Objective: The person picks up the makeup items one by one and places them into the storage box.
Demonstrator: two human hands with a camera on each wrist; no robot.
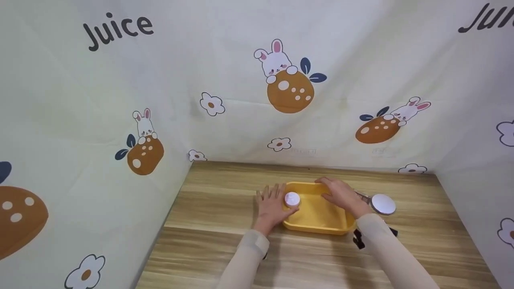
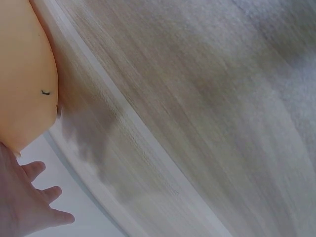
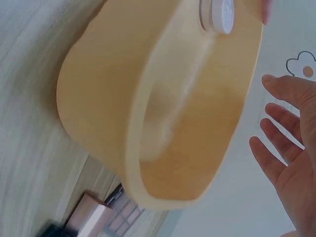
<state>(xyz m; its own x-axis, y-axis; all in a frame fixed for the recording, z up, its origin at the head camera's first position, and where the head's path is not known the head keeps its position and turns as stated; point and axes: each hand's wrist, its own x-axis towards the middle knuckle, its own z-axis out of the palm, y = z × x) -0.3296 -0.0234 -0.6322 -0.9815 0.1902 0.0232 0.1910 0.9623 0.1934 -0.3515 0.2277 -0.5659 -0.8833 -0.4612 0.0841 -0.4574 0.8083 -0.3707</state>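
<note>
A yellow plastic basin [image 1: 317, 212] sits in front of me on the wooden table. Inside it, at the left end, is a small round white-lidded jar [image 1: 292, 199]; its lid shows raised markings in the right wrist view. My left hand [image 1: 272, 206] is at the basin's left rim, fingers spread straight and thumb reaching over the edge beside the jar. Those spread fingers also show below the basin's outer wall [image 2: 27, 74] in the left wrist view. Over the basin's back right side is my right hand [image 1: 341, 196]. Its loosely extended fingers hold nothing in the right wrist view.
To the right of the basin lie a makeup palette [image 3: 123, 212], a pinkish-brown box-like item [image 3: 89, 215] and a round white disc [image 1: 383, 204]. A black object [image 1: 358, 239] shows partly beneath my right sleeve. Printed cloth walls [image 1: 241, 132] enclose the table's back and sides.
</note>
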